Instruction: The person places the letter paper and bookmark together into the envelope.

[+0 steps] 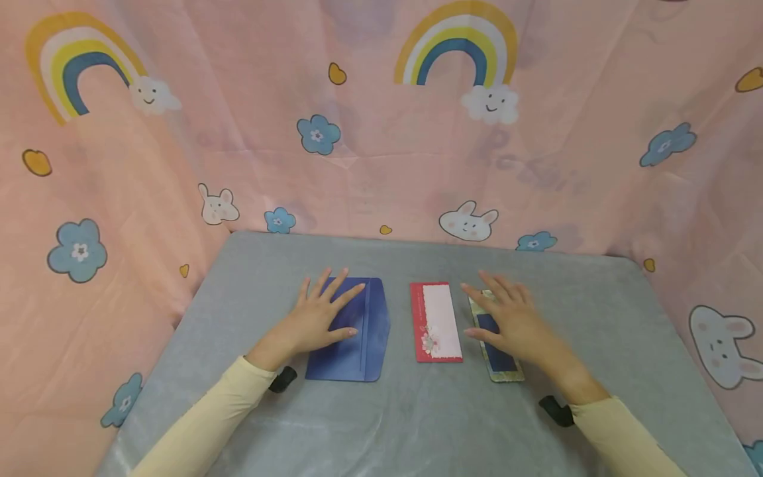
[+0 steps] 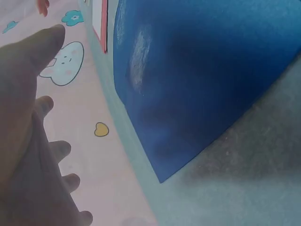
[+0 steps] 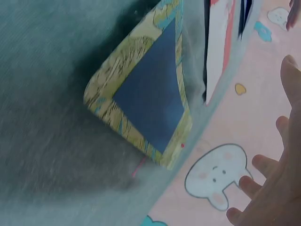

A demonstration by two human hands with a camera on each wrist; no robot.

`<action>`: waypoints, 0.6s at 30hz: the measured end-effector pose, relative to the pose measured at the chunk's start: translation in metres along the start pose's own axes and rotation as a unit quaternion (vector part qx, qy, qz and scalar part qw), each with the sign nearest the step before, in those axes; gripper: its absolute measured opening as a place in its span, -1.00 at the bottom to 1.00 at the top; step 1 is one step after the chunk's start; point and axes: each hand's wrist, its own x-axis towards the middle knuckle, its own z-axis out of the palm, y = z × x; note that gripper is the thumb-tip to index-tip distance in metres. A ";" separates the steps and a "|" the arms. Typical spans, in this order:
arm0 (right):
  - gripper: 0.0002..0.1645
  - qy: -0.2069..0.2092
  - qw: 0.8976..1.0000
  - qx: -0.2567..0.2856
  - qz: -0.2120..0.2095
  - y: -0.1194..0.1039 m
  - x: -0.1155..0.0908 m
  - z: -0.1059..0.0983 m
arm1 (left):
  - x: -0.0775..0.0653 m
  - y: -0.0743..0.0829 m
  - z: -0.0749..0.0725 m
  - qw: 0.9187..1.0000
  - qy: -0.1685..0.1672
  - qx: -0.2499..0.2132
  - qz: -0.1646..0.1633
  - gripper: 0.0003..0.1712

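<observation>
My released left grip [image 1: 317,322] and right grip [image 1: 516,324] hover over a flat blue paper envelope [image 1: 350,354] and yellow-green-bordered blue card [image 1: 501,360], lower centre, which I judge light, bendable, best edge-pinched.

Curtained-off nook, type of wider room indeterminable: pink hanging fabric [image 1: 381,165], printed with rainbows [image 1: 453,45], rabbits [image 1: 467,225] and blue flowers [image 1: 318,135], rises along the far, left and right edges of one grey cloth-topped table [image 1: 417,424].
</observation>
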 end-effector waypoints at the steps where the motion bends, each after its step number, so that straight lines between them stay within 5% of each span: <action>1: 0.04 -0.002 1.000 -0.002 0.000 -0.001 0.001 0.001 | 0.000 0.000 0.001 1.000 0.001 0.002 -0.001 -0.05; 18: -0.01 0.000 1.000 0.007 -0.023 -0.019 0.017 0.019 | -0.002 0.002 0.018 1.000 -0.009 -0.002 -0.015 -0.07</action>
